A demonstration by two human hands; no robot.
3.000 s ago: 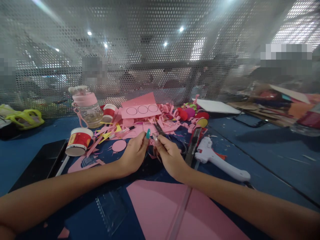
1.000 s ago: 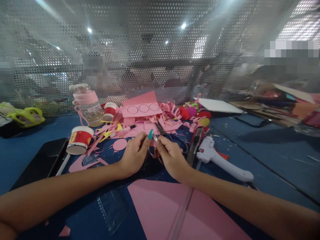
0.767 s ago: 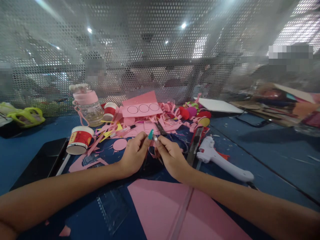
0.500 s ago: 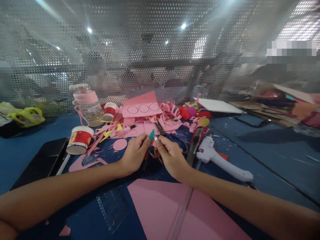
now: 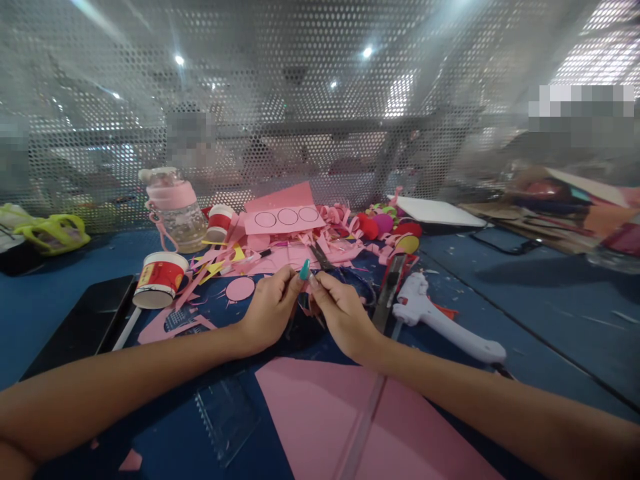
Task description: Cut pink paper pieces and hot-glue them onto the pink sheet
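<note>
We pinch a small pink paper piece [image 5: 306, 303] between our left hand [image 5: 270, 308] and right hand [image 5: 339, 312], fingertips closed and touching, above the blue surface [image 5: 525, 313]; scissors [image 5: 320, 257] probably lie just behind.

The table [image 5: 525, 313] is deep blue, littered at centre with pink paper scraps [image 5: 280, 257] and a few yellow ones. A pink card [image 5: 287, 217] carries three black-outlined circles. A large pink sheet [image 5: 310, 413] fills the lower centre. The paper cup [image 5: 159, 280] at left is red and white, the bottle [image 5: 175, 210] clear with a pink lid. The glue gun [image 5: 440, 320] is white. One fingernail [image 5: 304, 269] is teal.
</note>
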